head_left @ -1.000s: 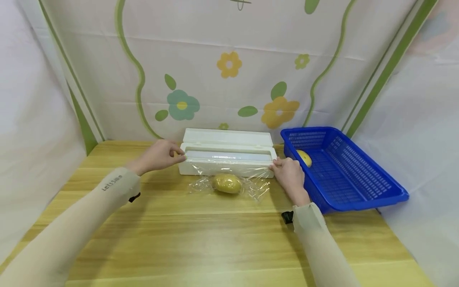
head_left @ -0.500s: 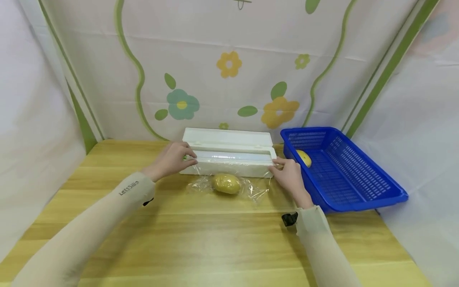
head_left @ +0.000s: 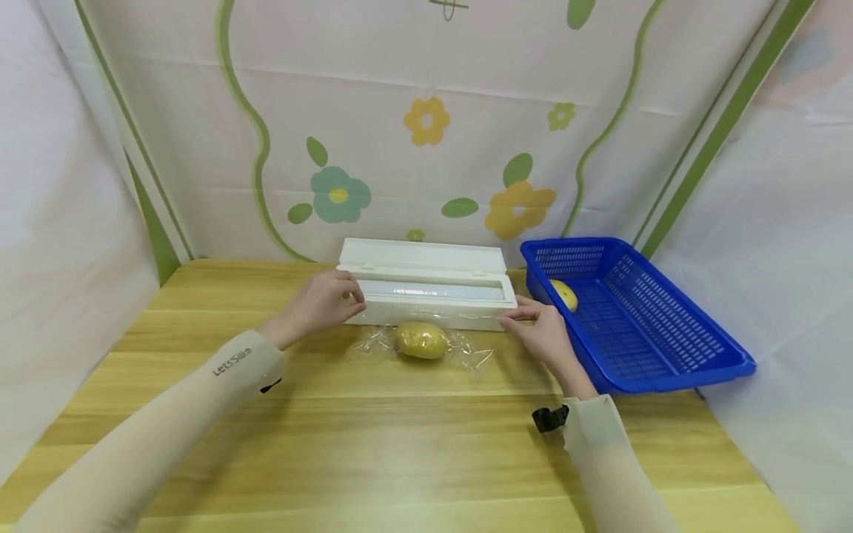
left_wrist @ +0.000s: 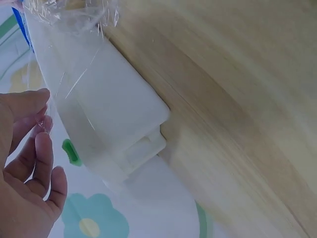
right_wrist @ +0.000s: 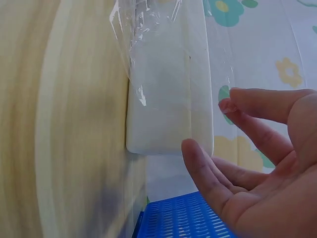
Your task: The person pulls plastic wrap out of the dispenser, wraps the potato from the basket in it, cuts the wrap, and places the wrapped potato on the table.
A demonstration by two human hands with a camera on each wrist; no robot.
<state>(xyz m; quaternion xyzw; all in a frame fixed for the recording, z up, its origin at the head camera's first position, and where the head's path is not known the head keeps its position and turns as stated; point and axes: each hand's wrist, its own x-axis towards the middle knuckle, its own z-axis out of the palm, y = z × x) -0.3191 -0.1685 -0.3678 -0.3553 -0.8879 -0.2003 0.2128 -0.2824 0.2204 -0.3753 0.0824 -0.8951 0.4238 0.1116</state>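
Note:
A white cling film dispenser lies along the back of the table with its lid raised and a roll inside. From it a sheet of cling film drapes forward over a yellow oval thing, like a potato or mango. At the dispenser's left end my left hand pinches the film's edge between thumb and fingertips. My right hand, by the right end, pinches the film too; in the right wrist view thumb and one finger meet on it while the other fingers spread apart.
To the right stands a blue perforated basket with a yellow fruit-like thing at its left wall. A green slider shows on the dispenser's edge in the left wrist view. Flower-printed cloth hangs behind the wooden table.
My left hand has shifted right over the dispenser's left end, then slightly back and down. My right hand has dropped slightly. The yellow oval thing has stayed in place.

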